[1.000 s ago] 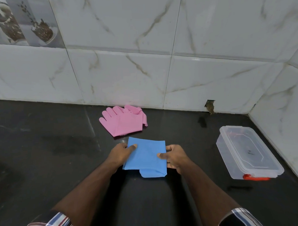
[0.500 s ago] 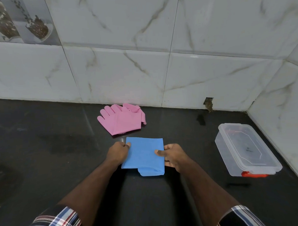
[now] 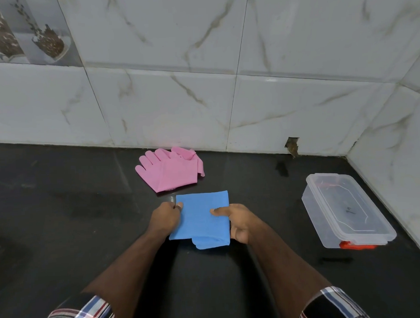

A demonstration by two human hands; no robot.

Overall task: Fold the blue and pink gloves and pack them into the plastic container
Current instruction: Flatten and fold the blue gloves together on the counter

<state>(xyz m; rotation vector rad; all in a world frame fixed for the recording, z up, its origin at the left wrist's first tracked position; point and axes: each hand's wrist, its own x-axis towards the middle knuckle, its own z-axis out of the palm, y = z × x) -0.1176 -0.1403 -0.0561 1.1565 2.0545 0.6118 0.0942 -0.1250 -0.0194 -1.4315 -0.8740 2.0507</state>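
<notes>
The folded blue gloves (image 3: 201,218) lie as a flat rectangle on the black counter (image 3: 64,235), a rounded flap sticking out at the near edge. My left hand (image 3: 165,216) pinches their left edge with curled fingers. My right hand (image 3: 238,221) grips their right edge, thumb on top. The pink gloves (image 3: 170,172) lie flat behind them near the wall, fingers pointing left. The clear plastic container (image 3: 344,209) with its lid on and red clips stands to the right, apart from both hands.
White marble tiles (image 3: 202,99) rise behind the counter and along the right side, forming a corner. A small hole (image 3: 292,145) breaks the wall base behind the container.
My left hand's fingers have curled from flat on the blue gloves to a pinch at the left edge. The right hand keeps its grip. The blue gloves stay in place.
</notes>
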